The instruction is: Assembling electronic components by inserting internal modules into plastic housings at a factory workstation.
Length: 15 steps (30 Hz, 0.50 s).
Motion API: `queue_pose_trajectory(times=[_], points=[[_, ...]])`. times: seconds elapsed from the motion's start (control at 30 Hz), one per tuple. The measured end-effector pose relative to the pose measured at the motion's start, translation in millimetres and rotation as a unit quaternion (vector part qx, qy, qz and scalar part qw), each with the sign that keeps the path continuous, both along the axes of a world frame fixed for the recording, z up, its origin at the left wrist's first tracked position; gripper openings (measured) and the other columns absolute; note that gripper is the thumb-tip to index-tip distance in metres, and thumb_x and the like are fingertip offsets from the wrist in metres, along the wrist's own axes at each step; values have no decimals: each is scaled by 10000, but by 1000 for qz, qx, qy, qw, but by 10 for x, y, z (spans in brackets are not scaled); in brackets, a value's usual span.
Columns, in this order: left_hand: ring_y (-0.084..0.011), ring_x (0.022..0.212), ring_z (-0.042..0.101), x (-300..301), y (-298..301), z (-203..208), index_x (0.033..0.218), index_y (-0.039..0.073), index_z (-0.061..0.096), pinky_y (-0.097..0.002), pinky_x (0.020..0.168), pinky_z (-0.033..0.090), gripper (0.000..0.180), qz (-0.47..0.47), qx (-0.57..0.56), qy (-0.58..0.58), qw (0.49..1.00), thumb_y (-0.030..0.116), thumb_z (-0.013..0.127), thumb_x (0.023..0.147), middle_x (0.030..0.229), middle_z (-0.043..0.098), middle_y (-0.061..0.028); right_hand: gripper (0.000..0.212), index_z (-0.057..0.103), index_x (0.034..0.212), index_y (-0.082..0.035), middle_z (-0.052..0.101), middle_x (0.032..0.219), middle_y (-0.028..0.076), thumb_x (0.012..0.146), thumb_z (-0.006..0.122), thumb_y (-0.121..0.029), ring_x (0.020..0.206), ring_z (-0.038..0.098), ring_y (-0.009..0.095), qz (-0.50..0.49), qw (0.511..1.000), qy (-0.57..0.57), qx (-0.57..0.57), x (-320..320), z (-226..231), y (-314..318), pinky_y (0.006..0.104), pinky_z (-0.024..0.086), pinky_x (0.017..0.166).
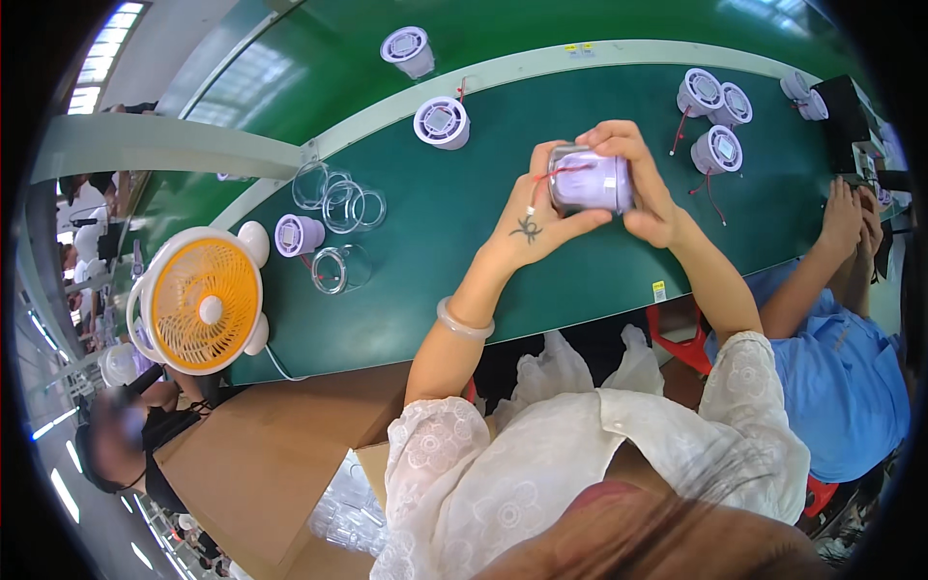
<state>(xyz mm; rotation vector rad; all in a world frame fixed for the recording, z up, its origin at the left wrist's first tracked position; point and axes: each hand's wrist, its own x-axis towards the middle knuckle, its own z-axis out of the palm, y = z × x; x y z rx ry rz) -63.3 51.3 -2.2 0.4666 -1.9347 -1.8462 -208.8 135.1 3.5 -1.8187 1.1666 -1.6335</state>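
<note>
Above the green table, a lavender motor base with a transparent cup over it (592, 184) lies on its side between my hands. My left hand (530, 217) is closed around the cup's open-looking rim end, its thumb along the lower side. Fingers of my right hand (643, 179) wrap the lavender end from above, with the thumb below. A red wire shows at the cup by my left fingers. What lies under my palms is hidden.
Transparent cups (354, 208) and a lavender base (299, 235) stand at left beside an orange-and-white fan (205, 300). More bases (442, 124) sit farther back, and several with red wires (716, 150) at right. A cardboard box (280, 464) abuts the near edge. A co-worker's hands (851, 217) are far right.
</note>
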Motion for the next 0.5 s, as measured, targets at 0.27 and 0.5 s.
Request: queue_pose_trajectory(times=[0.27,0.5], points=[[-242,806,598,-7,107,114,984,0,316,-298,699,469,694,-62,-116,-105,986,267,780,541,869,568,-151,420,498,933,26,421,754,40,856,355,-361,703,413,104,14,990,-101,101,35,86,11,223,356,645],[-290,725,607,-22,142,135,994,10,356,-325,648,486,716,-18,-290,-86,953,336,780,517,811,585,-156,460,502,915,17,461,765,62,872,307,-397,744,449,140,-47,975,-176,128,120,19,12,246,385,693]])
